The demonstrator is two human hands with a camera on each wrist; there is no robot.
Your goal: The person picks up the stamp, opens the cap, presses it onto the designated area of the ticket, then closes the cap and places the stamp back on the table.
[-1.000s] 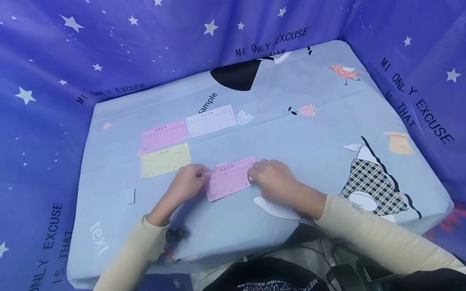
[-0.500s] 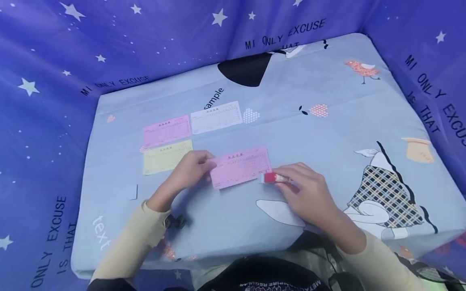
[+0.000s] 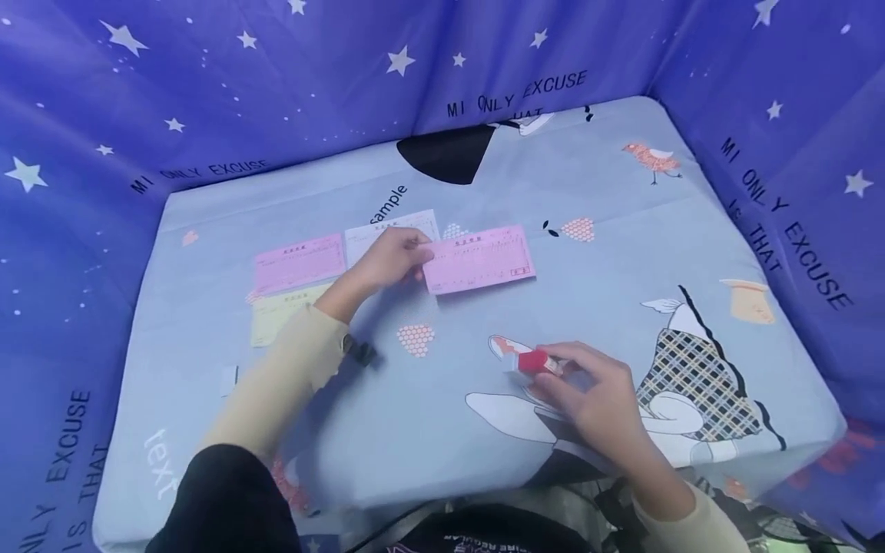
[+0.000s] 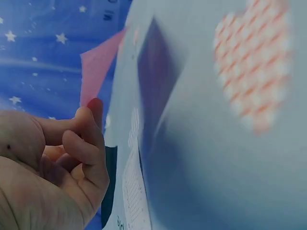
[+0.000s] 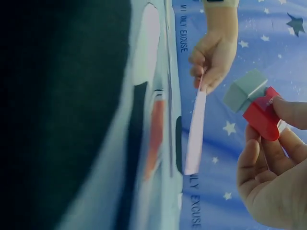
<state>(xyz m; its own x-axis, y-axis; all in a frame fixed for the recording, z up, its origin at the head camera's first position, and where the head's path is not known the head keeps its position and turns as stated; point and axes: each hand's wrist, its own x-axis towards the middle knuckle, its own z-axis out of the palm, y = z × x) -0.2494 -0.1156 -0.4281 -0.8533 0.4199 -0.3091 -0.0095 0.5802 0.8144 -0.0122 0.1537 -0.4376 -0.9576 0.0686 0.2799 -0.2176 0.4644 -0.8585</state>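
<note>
My left hand (image 3: 390, 257) pinches the left edge of a pink printed form slip (image 3: 478, 265), raised over the bed-like surface with its shadow below in the left wrist view. A small red boxed mark sits at the slip's lower right corner. In my right hand (image 3: 601, 392) is a red stamp (image 5: 261, 112) with a grey block end, gripped between thumb and fingers and held in the air. Left of the raised slip lie a pink slip (image 3: 299, 263), a white slip (image 3: 359, 240) partly behind my left hand, and a yellow slip (image 3: 271, 316) partly behind my left arm.
A small whitish block (image 3: 229, 381) lies near the left side, beside my left sleeve. The padded surface has a light blue printed cover (image 3: 387, 453). Blue starry curtains (image 3: 332, 84) stand along its back and sides.
The right hand, at the pink slip's right edge earlier, has drawn back toward me with the stamp. My left hand has lifted the slip and carried it away from me; the red mark now shows.
</note>
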